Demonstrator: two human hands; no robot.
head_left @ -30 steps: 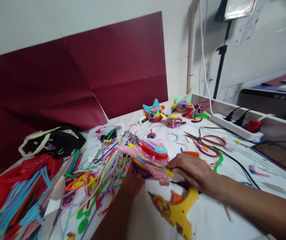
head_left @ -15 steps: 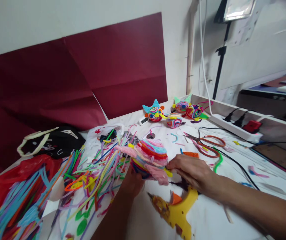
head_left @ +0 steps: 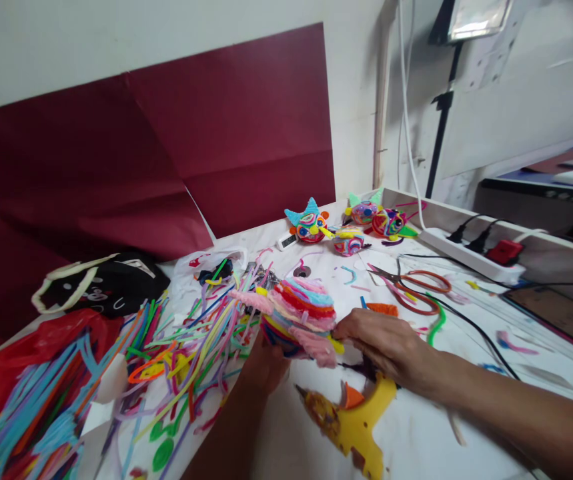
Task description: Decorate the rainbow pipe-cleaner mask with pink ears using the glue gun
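A round, striped pipe-cleaner figure (head_left: 304, 308) in pink, red, blue and yellow, with pink fuzzy flaps, is held above the white table. My left hand (head_left: 266, 363) grips it from below, its fingers mostly hidden behind the figure. At the figure's right edge, my right hand (head_left: 381, 339) has its fingertips pinched by a small yellow piece (head_left: 337, 346). Under my right hand lies a yellow hot glue gun (head_left: 349, 427), nozzle pointing left. An orange scrap (head_left: 352, 395) rests beside the glue gun, and a dark tuft shows below my right fingers.
Loose pipe cleaners (head_left: 201, 333) cover the table's left side, near a red plastic bag (head_left: 101, 327) and a black pouch (head_left: 111, 287). Orange-handled scissors (head_left: 419, 293) lie at right, before a power strip (head_left: 471, 255) with cables. Several finished figures (head_left: 311, 223) stand at the back.
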